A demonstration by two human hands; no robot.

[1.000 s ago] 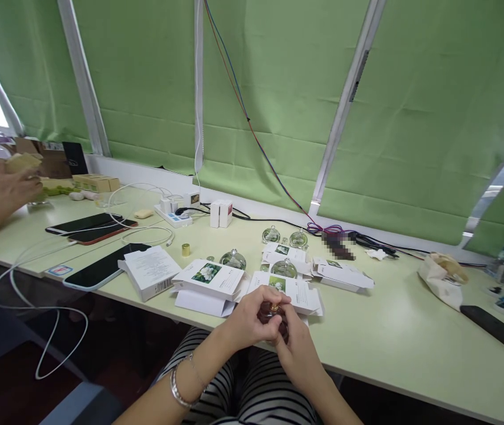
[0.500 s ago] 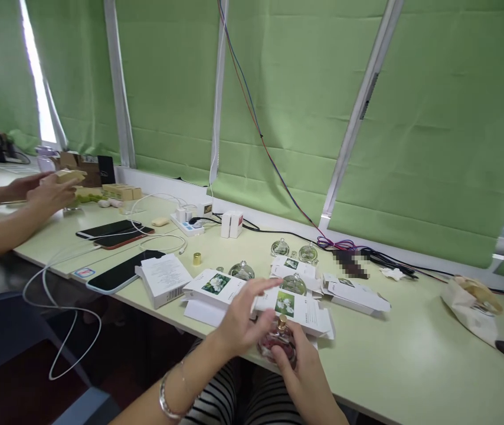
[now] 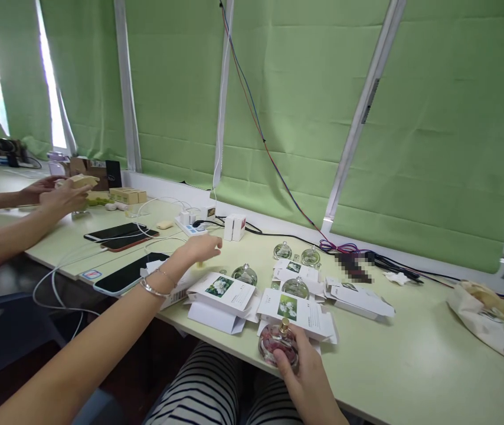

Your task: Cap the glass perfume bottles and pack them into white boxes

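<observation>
My right hand (image 3: 304,370) is closed round a round glass bottle (image 3: 278,347) with reddish contents and a gold neck, held at the table's near edge. My left hand (image 3: 200,248) reaches out to the left over the table with its fingers loosely spread. It hovers just above a small gold cap (image 3: 198,264), which is mostly hidden under it. Flat white boxes with flower pictures (image 3: 224,289) (image 3: 294,309) lie between the two hands. Clear glass bottles (image 3: 245,274) (image 3: 295,287) stand among them.
Phones (image 3: 121,230) (image 3: 126,274), white cables and a power strip (image 3: 189,224) lie to the left. Another person's hands (image 3: 64,195) hold a beige box at far left. A paper bag (image 3: 477,310) sits at right. Dark cables (image 3: 385,260) run along the window sill.
My left hand has let go of the bottle and swung out left to the gold cap. The right hand now holds the bottle alone. The view has turned left.
</observation>
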